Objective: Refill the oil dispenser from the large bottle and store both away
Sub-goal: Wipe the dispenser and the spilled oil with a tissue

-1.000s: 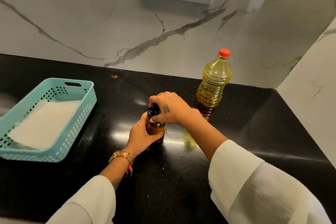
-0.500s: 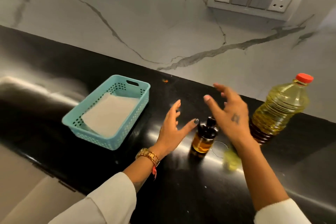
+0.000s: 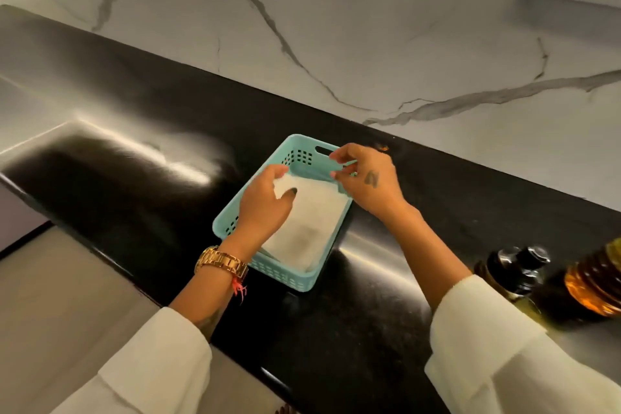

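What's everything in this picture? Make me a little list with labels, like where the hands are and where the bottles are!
left hand: in the basket, pinching a corner of the white paper
right hand: at the basket's far right rim
basket: teal, on the black counter
white paper: lining the basket
oil dispenser: upright, right of the basket, untouched
large bottle: at the right edge, partly cut off

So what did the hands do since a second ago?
Both hands let go of the oil dispenser and moved left to the teal basket. The left hand now pinches the white paper inside it; the right hand is at the basket's rim. The dispenser and large bottle stayed standing on the counter.
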### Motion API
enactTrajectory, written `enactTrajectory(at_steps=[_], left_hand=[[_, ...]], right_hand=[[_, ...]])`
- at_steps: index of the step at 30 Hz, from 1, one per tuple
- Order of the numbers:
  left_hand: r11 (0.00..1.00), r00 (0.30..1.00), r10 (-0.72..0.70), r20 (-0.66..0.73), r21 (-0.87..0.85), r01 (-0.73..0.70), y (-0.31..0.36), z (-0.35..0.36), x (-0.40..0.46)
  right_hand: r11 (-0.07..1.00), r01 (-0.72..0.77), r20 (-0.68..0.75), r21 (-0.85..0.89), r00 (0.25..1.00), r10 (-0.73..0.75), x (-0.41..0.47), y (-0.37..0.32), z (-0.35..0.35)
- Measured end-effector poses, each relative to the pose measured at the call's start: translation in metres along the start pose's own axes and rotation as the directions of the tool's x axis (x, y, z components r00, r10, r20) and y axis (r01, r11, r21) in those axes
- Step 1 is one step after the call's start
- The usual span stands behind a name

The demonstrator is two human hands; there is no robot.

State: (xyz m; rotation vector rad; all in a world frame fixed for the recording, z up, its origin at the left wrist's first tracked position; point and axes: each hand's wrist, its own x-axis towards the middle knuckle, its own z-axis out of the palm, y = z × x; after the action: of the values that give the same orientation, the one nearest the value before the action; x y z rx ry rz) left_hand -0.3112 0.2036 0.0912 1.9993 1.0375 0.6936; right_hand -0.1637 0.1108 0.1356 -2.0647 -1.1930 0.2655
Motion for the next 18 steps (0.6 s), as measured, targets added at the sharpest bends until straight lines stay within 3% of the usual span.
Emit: enactTrajectory(at_steps=[6,9,18], left_hand=[[0.976,0.97,-0.071,0.234,0.216,0.019,-0.021,0.01,0.007],[0.958,0.952,-0.09,0.292,0.286,0.003,-0.025,0.014,0.01],[0.95,0.938,-0.111,0.328,0.313,0.003,-0.027,0.016,0.012]], right_hand=[[0.937,0.034,0.268,-0.348,0.961,0.065,0.038,0.003,0.05],[0.888,0.018,0.313,-0.46,0.939,0.144,0.049,0.009,0.062],[0.871,-0.081,0.336,-0.485,0.902,0.271,0.061,0.015,0.076]])
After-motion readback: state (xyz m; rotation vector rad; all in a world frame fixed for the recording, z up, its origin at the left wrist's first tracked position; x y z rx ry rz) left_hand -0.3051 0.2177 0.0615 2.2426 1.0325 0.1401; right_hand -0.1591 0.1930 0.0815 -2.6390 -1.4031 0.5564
